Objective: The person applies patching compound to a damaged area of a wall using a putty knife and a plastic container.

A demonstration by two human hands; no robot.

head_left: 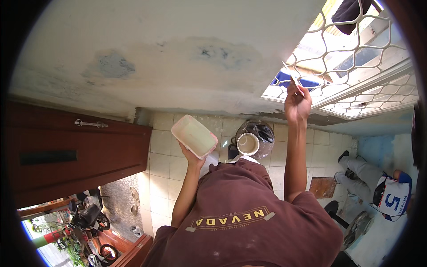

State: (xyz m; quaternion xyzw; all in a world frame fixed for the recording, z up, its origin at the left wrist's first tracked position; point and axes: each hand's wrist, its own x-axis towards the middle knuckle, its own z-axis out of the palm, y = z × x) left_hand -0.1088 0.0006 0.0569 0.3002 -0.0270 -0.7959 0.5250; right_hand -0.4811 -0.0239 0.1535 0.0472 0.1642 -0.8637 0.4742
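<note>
My left hand (191, 158) is raised and cups the underside of a pale pink rectangular plastic tub (194, 135), tilted, with whitish contents. Held high at arm's length, my right hand (297, 106) pinches a thin flat brush (293, 79) whose tip points up beside the lower left corner of the white window grille (356, 66). In front of both hands rises a whitish wall (178, 58) with grey-blue stains. My maroon shirt fills the lower middle.
On the tiled floor below stand a dark round pot (263, 133) and a white tin (247, 143). A brown wooden door (66, 151) hangs open at left, motorbikes (89, 218) beyond it. Another person (378, 187) sits low at right.
</note>
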